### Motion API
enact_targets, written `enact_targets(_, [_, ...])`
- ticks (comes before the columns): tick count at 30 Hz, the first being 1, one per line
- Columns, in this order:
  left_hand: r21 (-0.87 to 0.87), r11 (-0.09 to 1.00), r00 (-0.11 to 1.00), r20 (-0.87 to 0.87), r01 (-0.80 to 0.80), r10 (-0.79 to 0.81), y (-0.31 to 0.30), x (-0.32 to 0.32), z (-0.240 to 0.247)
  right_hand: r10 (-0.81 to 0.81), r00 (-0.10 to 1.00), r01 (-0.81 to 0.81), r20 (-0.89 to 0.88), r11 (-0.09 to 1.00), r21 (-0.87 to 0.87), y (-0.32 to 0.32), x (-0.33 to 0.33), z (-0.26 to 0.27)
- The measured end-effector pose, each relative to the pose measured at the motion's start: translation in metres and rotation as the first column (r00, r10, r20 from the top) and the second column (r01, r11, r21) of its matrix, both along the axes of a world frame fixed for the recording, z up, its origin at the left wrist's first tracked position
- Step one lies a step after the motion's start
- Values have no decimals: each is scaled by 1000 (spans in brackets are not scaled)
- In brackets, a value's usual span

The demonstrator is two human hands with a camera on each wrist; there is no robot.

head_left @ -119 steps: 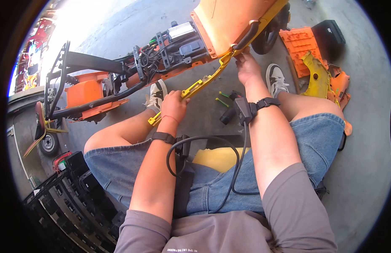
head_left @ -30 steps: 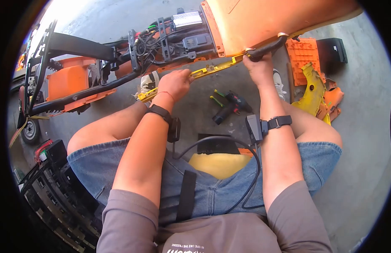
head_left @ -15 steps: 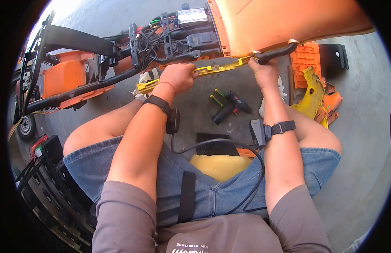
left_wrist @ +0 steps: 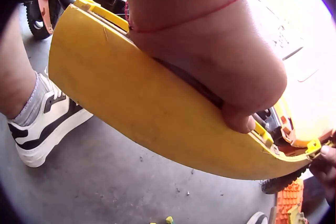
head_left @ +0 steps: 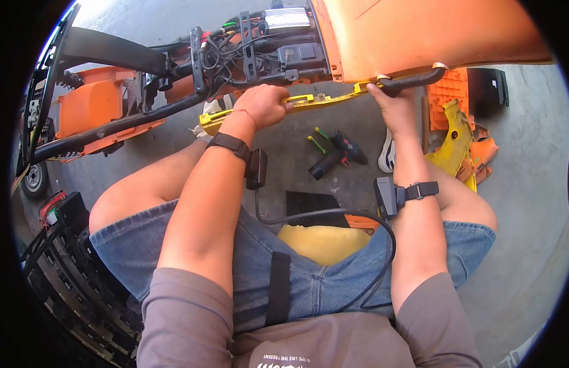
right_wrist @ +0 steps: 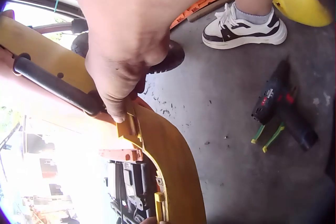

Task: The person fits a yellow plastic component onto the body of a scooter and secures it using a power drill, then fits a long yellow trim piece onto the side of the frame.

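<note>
A long curved yellow trim panel (head_left: 315,103) runs along the lower side of a partly stripped scooter (head_left: 235,52). My left hand (head_left: 263,107) grips its upper edge near the left end; in the left wrist view the thumb lies over the panel's smooth outer face (left_wrist: 131,103). At the panel's other end, my right hand (head_left: 394,109) pinches the clipped tip, right beside a black grab handle (head_left: 416,81) under the large orange cover (head_left: 432,37). The right wrist view shows that thumb on the yellow tip (right_wrist: 128,127); the other fingers are mostly hidden.
On the floor between my legs lie a black cordless drill (head_left: 349,147) and two green-and-yellow sticks (head_left: 316,144). Orange (head_left: 447,92) and yellow panels (head_left: 453,135) lie at right. Wires and black boxes (head_left: 300,56) sit exposed in the frame. A black cable (head_left: 333,211) loops between my wrists.
The yellow panel has gone from a steep slant to nearly level along the scooter's side. Both hands keep hold of it. In the last second the view shifts slightly, the grip staying alike.
</note>
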State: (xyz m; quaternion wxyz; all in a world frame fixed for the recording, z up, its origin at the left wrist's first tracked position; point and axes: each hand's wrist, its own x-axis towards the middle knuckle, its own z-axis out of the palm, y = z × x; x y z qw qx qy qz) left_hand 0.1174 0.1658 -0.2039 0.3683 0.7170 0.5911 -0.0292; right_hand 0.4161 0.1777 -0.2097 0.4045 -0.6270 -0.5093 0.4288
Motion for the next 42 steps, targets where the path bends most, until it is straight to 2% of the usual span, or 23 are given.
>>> enact_targets(1, [-3, 1000, 999, -39, 12, -13, 0, 1, 4, -24, 999, 22, 46, 999, 30, 1, -3, 0])
enact_targets(4, [46, 999, 996, -85, 17, -13, 2, 1, 7, -54, 998, 53, 24, 998, 30, 1, -5, -7])
enact_targets(11, [126, 987, 993, -88, 95, -84, 16, -6, -6, -70, 998, 70, -8, 997, 37, -3, -4, -12])
enact_targets(14, [113, 990, 994, -73, 84, -76, 12, -4, -10, -74, 997, 74, 21, 997, 4, -4, -4, -10])
enact_targets(21, [216, 975, 996, -72, -44, 60, -35, 18, -10, -64, 998, 65, -16, 997, 32, -5, -4, -11])
enact_targets(24, [242, 965, 995, 16, -97, 96, -50, 20, -22, -7, 1000, 7, 2, 1000, 13, -4, 2, -13])
enact_targets(26, [292, 949, 993, 45, -115, 107, -57, 19, -31, -43, 996, 45, 78, 999, -22, -5, 3, -10])
enact_targets(27, [314, 942, 993, 65, -115, 99, -60, 19, -35, -62, 996, 63, 59, 998, -24, -5, 3, -13])
enact_targets(30, [334, 935, 991, 96, -124, 97, -64, 15, -45, -40, 990, 38, 139, 999, 17, -6, 6, -15])
enact_targets(31, [338, 935, 993, 91, -107, 80, -64, 14, -47, -45, 987, 50, 153, 998, -24, -8, 7, -14])
enact_targets(34, [337, 924, 980, 138, -180, 140, -70, 4, -54, -63, 968, 77, 242, 996, -48, -8, -2, -3])
enact_targets(38, [279, 945, 977, 170, -171, 127, -74, -5, -60, -26, 992, 41, 123, 992, -121, -10, 1, -4])
enact_targets(42, [230, 953, 961, 237, -199, 144, -71, -1, -59, -5, 998, 13, 67, 993, -120, -8, 2, -5])
